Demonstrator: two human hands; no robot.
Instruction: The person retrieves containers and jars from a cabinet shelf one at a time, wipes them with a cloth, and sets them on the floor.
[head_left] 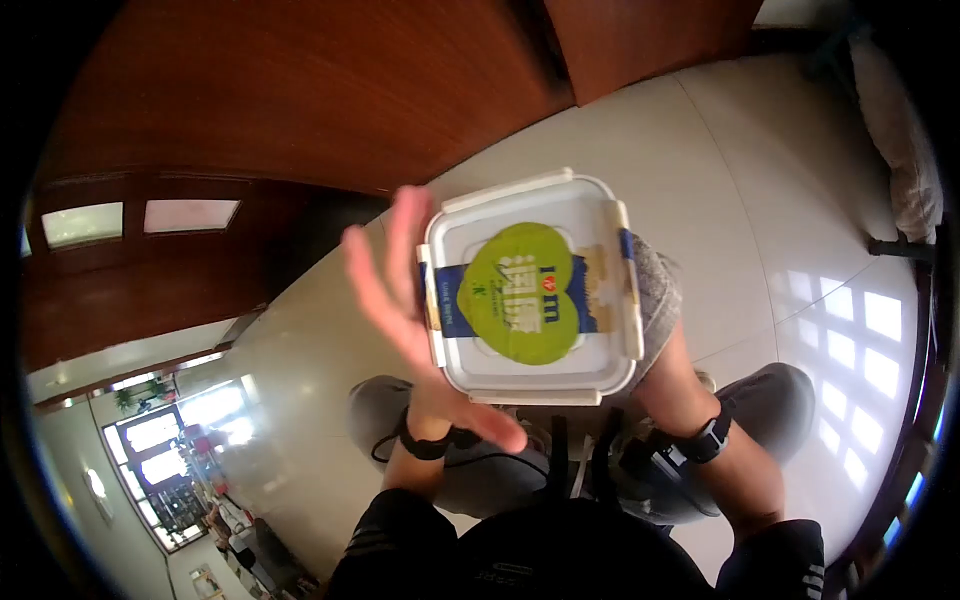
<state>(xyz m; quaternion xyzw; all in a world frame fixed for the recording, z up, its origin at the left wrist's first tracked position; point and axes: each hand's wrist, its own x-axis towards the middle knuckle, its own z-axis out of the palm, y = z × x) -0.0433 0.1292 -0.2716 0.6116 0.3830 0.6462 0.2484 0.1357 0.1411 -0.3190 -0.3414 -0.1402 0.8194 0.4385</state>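
A square food container (480,370) with a white clip lid is held up in front of me. A green heart-shaped label (520,290) and a dark blue paper band lie on its lid. Along its left side my left hand (415,330) is open, fingers spread and a little blurred, thumb near the lower edge. My right hand (672,375) comes from the right and supports the container from behind; its fingers are hidden. A grey cloth (655,300) shows between that hand and the container's right side.
Brown wooden doors (330,90) stand ahead above the pale tiled floor (700,200). My bent knees (770,410) are below the container, with dark straps and a cable between them. A fabric-covered object (895,140) is at the far right; windows and furniture show at lower left.
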